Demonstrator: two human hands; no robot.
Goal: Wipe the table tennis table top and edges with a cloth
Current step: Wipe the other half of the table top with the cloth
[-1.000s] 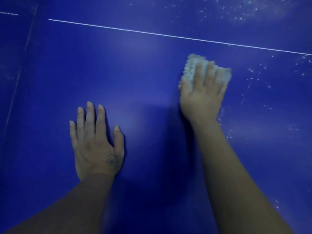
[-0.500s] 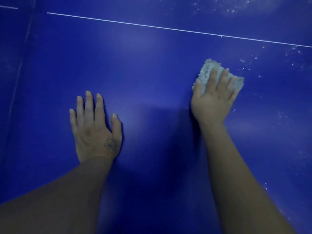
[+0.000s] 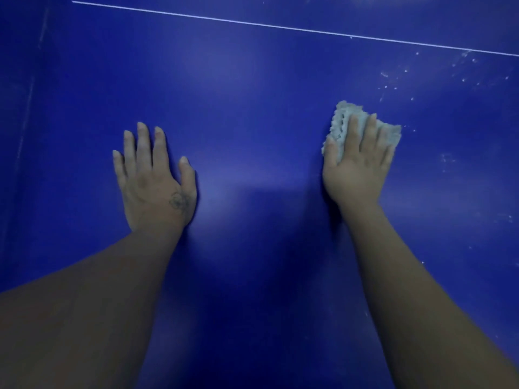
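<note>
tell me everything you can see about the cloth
The cloth is a small, pale grey-white pad with a nubby, tufted texture, like microfibre or chenille. Its left edge is ragged with little loops. It lies bunched flat on the blue table top, right of centre. The right hand presses on it with straight fingers spread over most of it, so only its far edge, left side and right corner show. Nothing else touches it.

Bench [image 3: 252, 108]: blue top, smooth and hard, satin sheen with soft light patches. Line [image 3: 280, 26]: thin white paint, matt. Cloth [image 3: 344, 116]: pale textile, nubby rough pile, matt. Specks [image 3: 393, 80]: whitish, dusty, dulling the finish at right.
</note>
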